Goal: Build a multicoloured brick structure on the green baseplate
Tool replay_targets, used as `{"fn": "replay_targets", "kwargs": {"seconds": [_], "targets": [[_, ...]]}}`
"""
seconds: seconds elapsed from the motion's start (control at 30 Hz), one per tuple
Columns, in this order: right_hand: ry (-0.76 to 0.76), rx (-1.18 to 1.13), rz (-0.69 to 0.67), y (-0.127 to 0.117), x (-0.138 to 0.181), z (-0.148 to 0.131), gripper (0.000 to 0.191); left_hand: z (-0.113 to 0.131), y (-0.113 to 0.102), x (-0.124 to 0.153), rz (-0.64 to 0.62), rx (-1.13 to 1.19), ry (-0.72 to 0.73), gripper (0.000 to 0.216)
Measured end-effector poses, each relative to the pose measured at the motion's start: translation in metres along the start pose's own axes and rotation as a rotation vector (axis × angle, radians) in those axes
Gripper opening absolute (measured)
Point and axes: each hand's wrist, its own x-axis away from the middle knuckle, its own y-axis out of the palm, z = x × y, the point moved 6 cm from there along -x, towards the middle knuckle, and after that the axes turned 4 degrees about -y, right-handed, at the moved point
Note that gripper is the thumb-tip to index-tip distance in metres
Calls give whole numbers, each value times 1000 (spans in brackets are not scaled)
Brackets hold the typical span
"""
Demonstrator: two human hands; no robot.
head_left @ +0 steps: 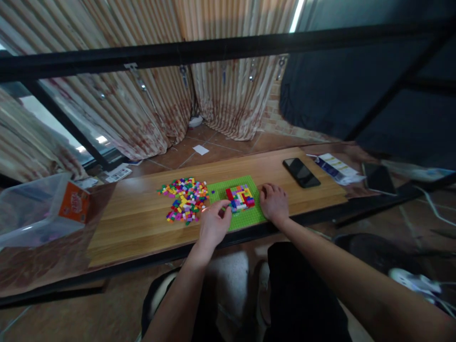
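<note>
A green studded baseplate [245,219] lies on the wooden board. On it stands a low block of many-coloured toy bricks [242,197], with red along its left and front edges. At the block's left side my left hand [214,221] is closed in a pinch, its thumb and forefinger around a small bluish brick [230,205], partly hidden by the fingertips. My right hand [274,202] rests at the plate's right edge, fingers slightly bent and lying on the surface, nothing seen in them. Left of the plate spreads a pile of loose toy bricks [187,199].
A black phone [301,172] lies on the wooden board [135,228] at the right, with printed papers [337,168] and a dark flat device [379,178] beyond. A clear plastic bin [35,209] with an orange label stands at the left. A dark metal rail [213,50] crosses behind.
</note>
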Motion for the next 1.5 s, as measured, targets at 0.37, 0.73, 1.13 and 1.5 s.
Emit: {"fn": "replay_targets", "kwargs": {"seconds": [0.37, 0.73, 1.13, 1.5], "targets": [[-1, -10, 2, -1, 0, -2, 32, 35, 47, -3, 2, -163, 274, 16], [-10, -42, 20, -2, 0, -3, 31, 36, 54, -7, 43, -282, 272, 17], [-4, -28, 7, -4, 0, -4, 32, 35, 58, -4, 51, -322, 292, 16], [-15, -12, 19, 0, 1, -2, 32, 36, 60, 1, 139, -338, 275, 12]]}}
